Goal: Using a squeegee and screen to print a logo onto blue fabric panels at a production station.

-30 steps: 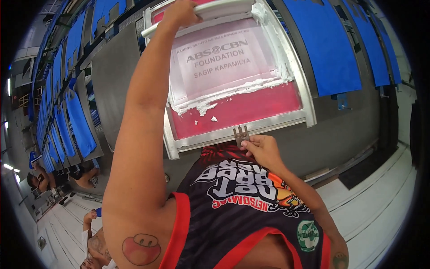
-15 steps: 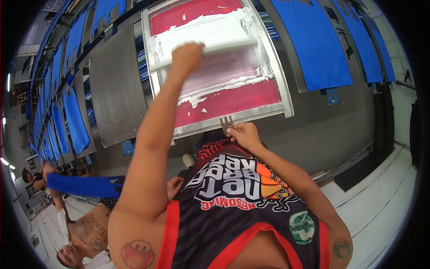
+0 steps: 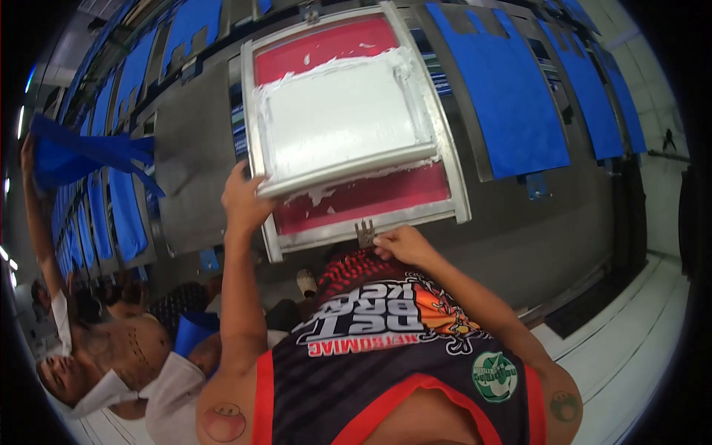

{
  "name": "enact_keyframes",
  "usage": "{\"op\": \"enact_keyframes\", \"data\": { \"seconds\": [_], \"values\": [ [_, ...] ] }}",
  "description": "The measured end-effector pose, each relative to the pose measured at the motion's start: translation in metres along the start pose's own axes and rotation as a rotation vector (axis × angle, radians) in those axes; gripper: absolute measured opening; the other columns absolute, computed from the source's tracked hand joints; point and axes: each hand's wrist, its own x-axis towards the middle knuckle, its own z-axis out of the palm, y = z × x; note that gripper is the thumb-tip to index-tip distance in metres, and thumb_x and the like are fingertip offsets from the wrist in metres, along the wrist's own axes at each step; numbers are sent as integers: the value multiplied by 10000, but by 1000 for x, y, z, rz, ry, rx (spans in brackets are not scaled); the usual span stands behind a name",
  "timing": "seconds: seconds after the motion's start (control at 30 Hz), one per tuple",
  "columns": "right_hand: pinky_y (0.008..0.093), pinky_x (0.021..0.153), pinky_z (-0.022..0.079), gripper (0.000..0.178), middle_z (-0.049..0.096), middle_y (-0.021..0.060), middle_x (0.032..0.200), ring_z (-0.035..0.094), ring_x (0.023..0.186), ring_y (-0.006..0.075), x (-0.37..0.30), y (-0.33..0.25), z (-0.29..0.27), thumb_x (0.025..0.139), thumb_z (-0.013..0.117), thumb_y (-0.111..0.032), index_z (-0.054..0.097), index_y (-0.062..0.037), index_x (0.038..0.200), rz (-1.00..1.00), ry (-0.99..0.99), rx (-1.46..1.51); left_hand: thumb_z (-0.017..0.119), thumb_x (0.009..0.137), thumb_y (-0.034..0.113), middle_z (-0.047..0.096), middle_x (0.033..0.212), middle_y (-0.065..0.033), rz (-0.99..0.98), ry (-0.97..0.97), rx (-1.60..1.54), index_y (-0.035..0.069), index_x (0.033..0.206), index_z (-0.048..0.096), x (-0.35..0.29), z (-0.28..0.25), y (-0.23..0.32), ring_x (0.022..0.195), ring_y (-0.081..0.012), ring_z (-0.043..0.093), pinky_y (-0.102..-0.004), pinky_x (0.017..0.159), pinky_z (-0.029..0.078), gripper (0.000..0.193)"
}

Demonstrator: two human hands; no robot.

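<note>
A screen-printing frame [image 3: 456, 182] with pale metal rails and red mesh lies in front of me, with white ink [image 3: 341, 111] over its middle. Across the mesh rests a long, pale squeegee [image 3: 348, 167], lying along the near edge of the white area. My left hand [image 3: 246, 200] is closed around the frame's left rail, right beside the squeegee's left end; some fingers are hidden. At the near rail, a pronged metal bracket [image 3: 365, 235] is pinched between the fingers of my right hand [image 3: 404, 245].
A bare grey printing board [image 3: 189, 163] lies left of the frame. Boards with cut blue fabric pieces [image 3: 504, 104] stand in rows on both sides. At the lower left, a co-worker [image 3: 111, 356] with a raised arm holds a blue cloth [image 3: 89, 152].
The squeegee has come toward me across the mesh. My left hand has left its middle and moved to the frame's left rail. The co-worker's blue cloth has gone up.
</note>
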Motion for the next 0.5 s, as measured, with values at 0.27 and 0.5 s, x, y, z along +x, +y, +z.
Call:
{"op": "enact_keyframes", "data": {
  "seconds": [0.27,0.5],
  "values": [
    [445,887,443,690,621,282,1052,565,1051,411,42,27,-158,930,348,-609,643,-10,1104,119,835,-141,741,698,-20,564,1220,-137,-412,-73,-1430,-54,1119,607,-19,73,-74,1073,-216,582,-293,922,459,443],
    [403,769,460,648,666,228,861,645,872,329,-20,-1,-168,919,449,-563,665,46,964,98,885,141,649,769,-62,631,1074,-97,-289,-61,-1335,-69,1241,523,-31,33,-23,915,-180,631,-283,798,509,488]
  ]
}}
